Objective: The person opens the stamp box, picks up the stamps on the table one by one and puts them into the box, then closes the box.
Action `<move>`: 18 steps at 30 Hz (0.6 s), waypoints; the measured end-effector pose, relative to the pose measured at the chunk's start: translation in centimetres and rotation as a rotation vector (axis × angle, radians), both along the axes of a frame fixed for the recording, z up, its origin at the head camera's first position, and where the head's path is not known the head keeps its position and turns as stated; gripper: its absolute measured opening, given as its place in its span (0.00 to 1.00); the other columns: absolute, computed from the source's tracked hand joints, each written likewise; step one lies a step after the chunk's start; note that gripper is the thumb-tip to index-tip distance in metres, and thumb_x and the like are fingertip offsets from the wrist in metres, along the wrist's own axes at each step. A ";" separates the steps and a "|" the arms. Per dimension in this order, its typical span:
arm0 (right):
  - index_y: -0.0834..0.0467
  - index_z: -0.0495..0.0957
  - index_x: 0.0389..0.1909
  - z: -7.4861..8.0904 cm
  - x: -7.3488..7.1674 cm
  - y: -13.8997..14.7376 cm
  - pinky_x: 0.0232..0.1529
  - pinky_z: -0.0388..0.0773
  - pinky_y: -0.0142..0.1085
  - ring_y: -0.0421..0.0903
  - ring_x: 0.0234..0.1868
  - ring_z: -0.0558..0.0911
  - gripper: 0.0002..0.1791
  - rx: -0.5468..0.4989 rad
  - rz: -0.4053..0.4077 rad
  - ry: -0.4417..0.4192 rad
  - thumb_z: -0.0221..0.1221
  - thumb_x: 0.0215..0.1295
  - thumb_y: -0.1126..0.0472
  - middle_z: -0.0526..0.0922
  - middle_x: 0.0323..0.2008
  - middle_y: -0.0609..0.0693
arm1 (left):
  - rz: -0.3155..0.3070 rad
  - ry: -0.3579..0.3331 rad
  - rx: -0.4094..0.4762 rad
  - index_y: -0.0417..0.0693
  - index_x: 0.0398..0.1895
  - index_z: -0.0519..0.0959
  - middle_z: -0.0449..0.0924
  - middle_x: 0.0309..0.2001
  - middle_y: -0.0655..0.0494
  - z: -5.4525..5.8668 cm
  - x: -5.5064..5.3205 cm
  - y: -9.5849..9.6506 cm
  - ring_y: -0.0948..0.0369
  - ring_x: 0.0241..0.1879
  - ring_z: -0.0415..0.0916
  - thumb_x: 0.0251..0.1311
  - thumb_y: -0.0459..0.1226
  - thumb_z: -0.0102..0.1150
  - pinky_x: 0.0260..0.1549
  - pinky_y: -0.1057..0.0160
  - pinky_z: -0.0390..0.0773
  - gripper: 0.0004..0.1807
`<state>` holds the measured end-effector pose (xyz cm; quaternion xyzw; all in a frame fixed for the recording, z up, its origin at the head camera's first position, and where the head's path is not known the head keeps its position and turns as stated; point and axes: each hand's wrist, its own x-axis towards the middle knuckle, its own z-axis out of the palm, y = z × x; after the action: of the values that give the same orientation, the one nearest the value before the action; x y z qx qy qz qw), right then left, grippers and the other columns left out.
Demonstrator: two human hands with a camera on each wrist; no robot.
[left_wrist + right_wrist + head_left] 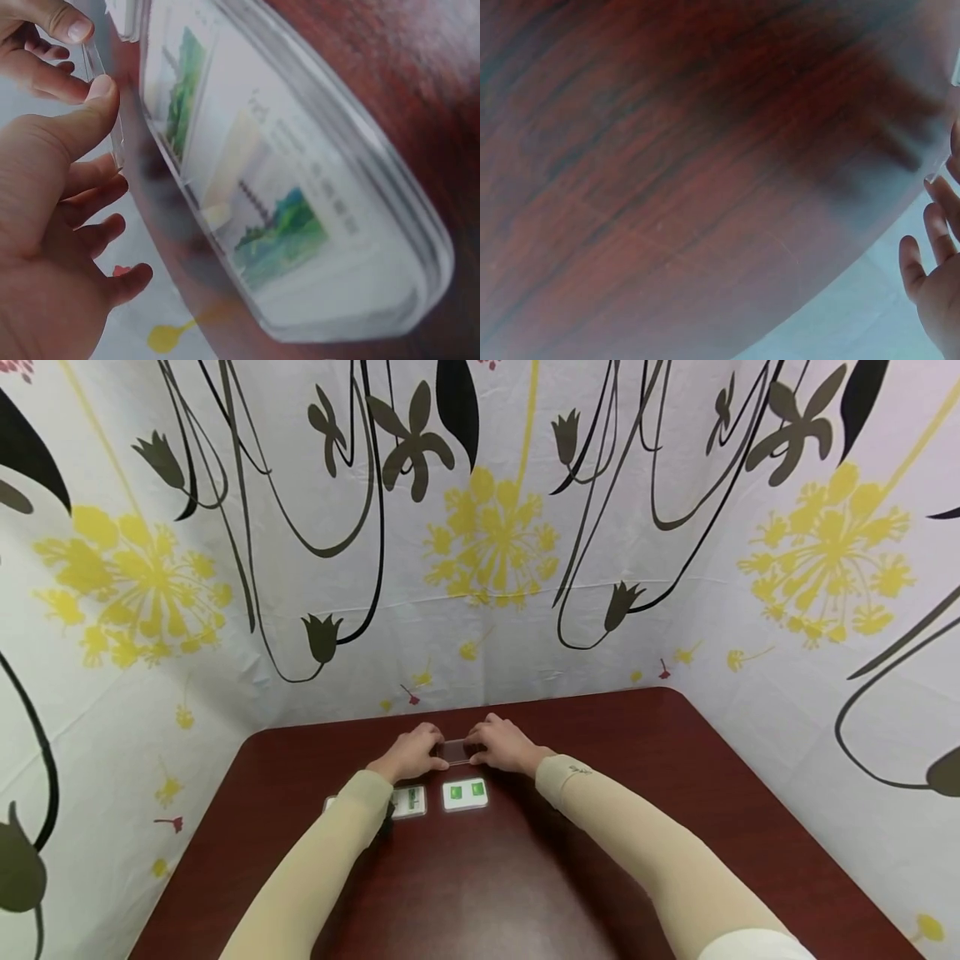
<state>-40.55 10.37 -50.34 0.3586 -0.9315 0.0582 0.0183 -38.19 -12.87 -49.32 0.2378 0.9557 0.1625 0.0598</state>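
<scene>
A thin, clear rectangular plastic piece spans the space between both hands over the far part of the table. My left hand pinches its left end; in the left wrist view the thumb and a finger of the left hand press on the clear plastic while the other fingers spread loosely. At the right end, my right hand grips the piece between thumb and fingers. The right wrist view catches only part of the right hand, at its right edge.
Nearer than the hands lies a clear-cased white card with two green squares. Left of it is a cased card with a green picture, and another pale case is mostly behind the left sleeve. Floral cloth rises behind the dark red table.
</scene>
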 end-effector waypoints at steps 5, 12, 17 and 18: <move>0.46 0.81 0.62 1.0 0.4 0.2 0.49 0.72 0.43 0.46 0.52 0.71 0.25 -0.015 0.027 0.000 0.65 0.66 0.43 0.80 0.58 0.45 | -0.018 0.009 0.016 0.42 0.58 0.79 0.68 0.64 0.48 0.6 0.2 -0.4 0.53 0.58 0.71 0.64 0.48 0.67 0.54 0.52 0.73 0.25; 0.48 0.81 0.62 2.3 1.7 0.8 0.53 0.73 0.46 0.46 0.57 0.72 0.26 -0.045 0.075 0.009 0.65 0.65 0.42 0.81 0.56 0.45 | -0.011 0.065 0.021 0.44 0.58 0.80 0.71 0.59 0.52 1.2 1.5 -0.4 0.54 0.59 0.66 0.62 0.51 0.68 0.54 0.52 0.71 0.27; 0.48 0.81 0.62 2.7 2.9 1.3 0.55 0.72 0.47 0.46 0.58 0.71 0.27 -0.057 0.096 0.002 0.65 0.66 0.43 0.80 0.56 0.45 | -0.031 0.048 0.033 0.45 0.58 0.80 0.73 0.54 0.52 1.7 2.8 -0.4 0.55 0.52 0.64 0.62 0.51 0.68 0.50 0.52 0.70 0.27; 0.48 0.81 0.62 2.8 3.2 1.4 0.55 0.72 0.47 0.47 0.59 0.71 0.26 -0.065 0.100 -0.003 0.65 0.66 0.43 0.80 0.57 0.46 | -0.033 0.046 0.029 0.45 0.59 0.80 0.73 0.53 0.53 1.7 3.0 -0.4 0.56 0.51 0.64 0.63 0.51 0.68 0.49 0.53 0.70 0.27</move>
<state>-37.35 11.77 -47.54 0.4039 -0.9100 0.0899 0.0254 -35.15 -13.26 -47.61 0.2581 0.9503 0.1700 0.0369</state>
